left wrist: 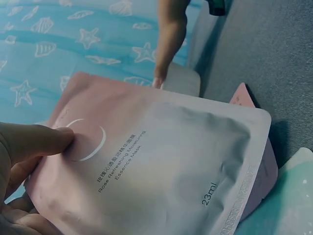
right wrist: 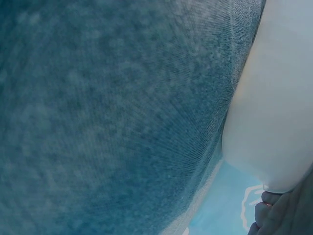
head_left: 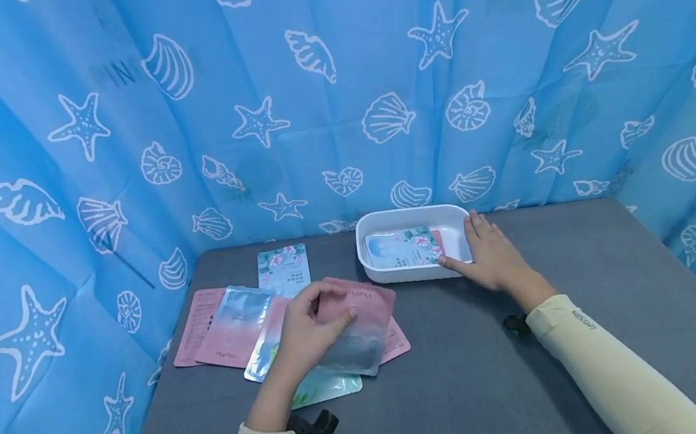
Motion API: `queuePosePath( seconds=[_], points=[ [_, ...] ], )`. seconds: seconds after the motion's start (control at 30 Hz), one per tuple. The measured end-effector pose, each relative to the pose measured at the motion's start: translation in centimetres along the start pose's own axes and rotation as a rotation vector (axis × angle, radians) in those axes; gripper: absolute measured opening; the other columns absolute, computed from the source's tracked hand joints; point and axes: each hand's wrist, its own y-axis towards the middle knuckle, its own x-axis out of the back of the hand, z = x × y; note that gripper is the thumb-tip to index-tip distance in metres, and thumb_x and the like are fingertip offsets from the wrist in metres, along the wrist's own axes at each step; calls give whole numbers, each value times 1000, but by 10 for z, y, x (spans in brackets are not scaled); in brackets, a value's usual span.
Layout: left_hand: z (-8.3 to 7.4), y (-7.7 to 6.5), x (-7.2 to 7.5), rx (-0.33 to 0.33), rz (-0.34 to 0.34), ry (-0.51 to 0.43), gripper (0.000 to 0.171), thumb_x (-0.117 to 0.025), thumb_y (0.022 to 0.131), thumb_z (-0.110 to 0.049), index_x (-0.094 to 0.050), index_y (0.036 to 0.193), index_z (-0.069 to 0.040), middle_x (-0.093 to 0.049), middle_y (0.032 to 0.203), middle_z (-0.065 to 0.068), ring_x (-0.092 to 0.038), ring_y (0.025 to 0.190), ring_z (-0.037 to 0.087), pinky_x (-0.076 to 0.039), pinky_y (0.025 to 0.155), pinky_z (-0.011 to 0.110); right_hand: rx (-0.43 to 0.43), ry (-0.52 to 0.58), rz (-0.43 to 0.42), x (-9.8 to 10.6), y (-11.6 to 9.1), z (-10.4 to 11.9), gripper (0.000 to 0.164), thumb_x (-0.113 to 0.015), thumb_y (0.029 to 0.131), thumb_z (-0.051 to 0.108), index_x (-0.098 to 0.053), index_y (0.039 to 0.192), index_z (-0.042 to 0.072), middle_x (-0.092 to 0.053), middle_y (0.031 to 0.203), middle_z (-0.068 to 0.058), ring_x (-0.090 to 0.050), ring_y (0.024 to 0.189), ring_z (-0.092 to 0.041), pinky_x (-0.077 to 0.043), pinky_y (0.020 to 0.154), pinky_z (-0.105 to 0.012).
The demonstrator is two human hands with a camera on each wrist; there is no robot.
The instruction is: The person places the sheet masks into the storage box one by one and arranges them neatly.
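My left hand (head_left: 308,329) pinches a pink-and-silver face mask packet (head_left: 359,321) between thumb and fingers, above other packets on the table. In the left wrist view the packet (left wrist: 161,152) shows its printed front, marked 23ml, with the thumb (left wrist: 44,143) lying across it. My right hand (head_left: 494,254) rests against the right end of a white plastic bin (head_left: 385,276), fingers spread along the rim and thumb at the front side. Inside the bin lies a blue floral packet (head_left: 397,249) with a pink one partly under it. The right wrist view shows the bin's wall (right wrist: 274,98) and some fingertips.
Several mask packets lie overlapped at the left: pink ones (head_left: 186,341), a blue-pink one (head_left: 236,329), a green one (head_left: 330,387) and a floral one (head_left: 281,267). The grey tabletop (head_left: 458,397) meets a blue seashell curtain (head_left: 316,100) behind.
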Motion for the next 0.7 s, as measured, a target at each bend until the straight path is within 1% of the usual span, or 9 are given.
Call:
queuePosePath(
  seconds=[0.1,0.2,0.33,0.47,0.7],
  points=[
    [-2,3,-1,-3,-24,0,28,-86,90,-16,-72,114,-23,-70,129,-6,-64,119,21,-56,103,44,3,-14,-2,1,0,0,121,-42,96,83,-4,166,-8,2,176,-28,0,164,-47,-3,132,-62],
    [-5,6,-2,-20,-46,-7,27,-86,90,-15,-72,112,-22,-70,128,-5,-64,118,21,-56,102,45,10,-33,-15,1,1,-1,121,-42,96,84,-7,166,-9,-2,176,-29,0,164,-47,-3,132,-62],
    [-8,10,-4,-45,-67,-13,27,-87,89,-14,-72,111,-21,-71,127,-4,-64,117,19,-57,99,39,14,-55,-31,0,2,-1,121,-41,95,85,-10,166,-9,-5,176,-29,0,165,-46,-3,133,-61],
    [-9,14,-5,-65,-78,-21,27,-87,89,-13,-72,111,-20,-71,125,-3,-64,116,19,-56,96,32,12,-57,-24,0,3,-1,122,-40,95,85,-9,166,-9,-4,176,-28,0,165,-46,-4,133,-61],
    [-11,22,-5,-83,-100,-30,27,-86,89,-12,-71,111,-19,-70,125,-4,-64,121,18,-56,103,33,10,-50,-8,0,3,-1,123,-38,95,86,-6,166,-8,0,176,-28,1,164,-46,-5,132,-62]
  ],
)
